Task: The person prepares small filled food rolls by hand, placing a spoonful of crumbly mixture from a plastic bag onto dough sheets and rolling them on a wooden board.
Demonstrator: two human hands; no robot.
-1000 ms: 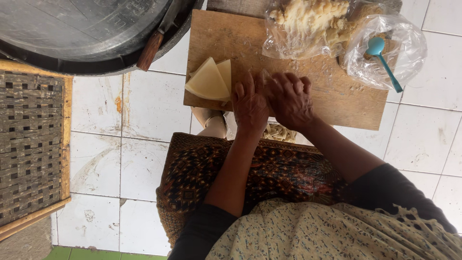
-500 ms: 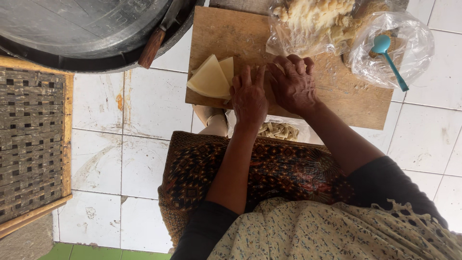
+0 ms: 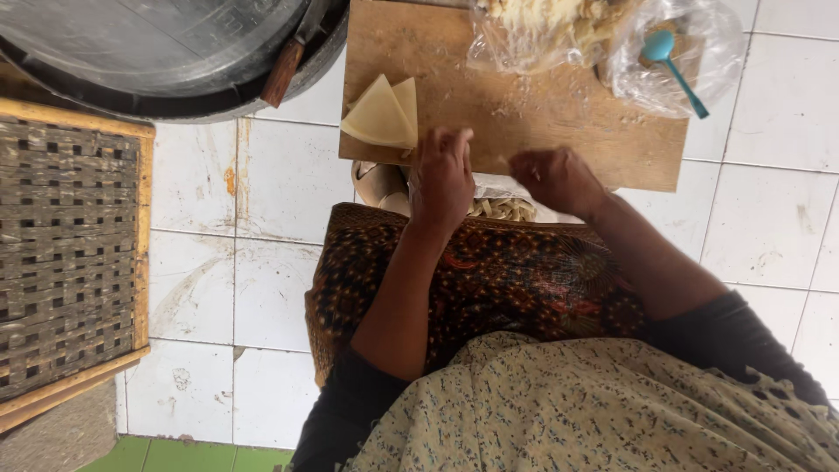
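Note:
A wooden board (image 3: 533, 114) lies on the white tiled floor in front of me. Pale triangular wrappers (image 3: 382, 114) are stacked at its left near corner. My left hand (image 3: 441, 179) hovers over the board's near edge just right of that stack, fingers curled. My right hand (image 3: 558, 179) is a hand's width to the right, also curled, knuckles up. The backs of both hands hide what, if anything, is in the fingers. Small folded pale pieces (image 3: 502, 208) show below the board between my hands.
Two clear plastic bags sit at the board's far side, one with pale filling (image 3: 542, 31), one with a teal spoon (image 3: 671, 57). A large dark metal pan (image 3: 149, 44) with a wooden handle (image 3: 284, 72) is at the far left. A woven tray (image 3: 65, 253) lies left. A patterned cloth (image 3: 498, 280) covers my lap.
My hands were pressed together at the middle of the board. Now they have pulled apart and drawn back to its near edge.

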